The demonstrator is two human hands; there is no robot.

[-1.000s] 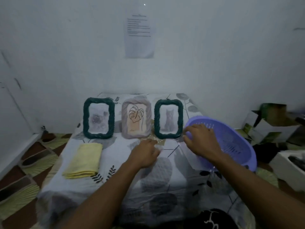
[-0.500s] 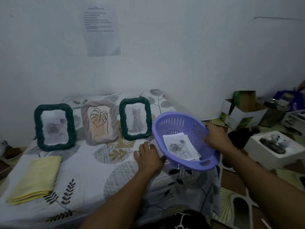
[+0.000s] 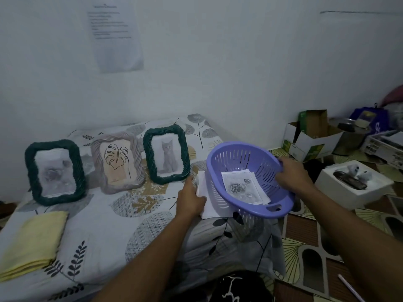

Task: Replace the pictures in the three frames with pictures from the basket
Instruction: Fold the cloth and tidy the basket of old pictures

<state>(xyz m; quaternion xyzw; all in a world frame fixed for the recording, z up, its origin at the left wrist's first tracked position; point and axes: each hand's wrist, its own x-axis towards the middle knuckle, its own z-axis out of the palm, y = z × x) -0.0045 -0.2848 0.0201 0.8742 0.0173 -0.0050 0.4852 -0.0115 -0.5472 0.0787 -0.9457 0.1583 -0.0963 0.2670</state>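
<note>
At table's right edge, right hand (image 3: 291, 175) gripping tilted basket (image 3: 244, 162) rim, left hand (image 3: 189, 199) pinching white paper (image 3: 206, 205).

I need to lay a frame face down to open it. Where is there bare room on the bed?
Free: the sheet between the yellow cloth and the left hand, in front of the frames. Crowded: the right corner, with the white paper and the tilted purple basket.
</note>
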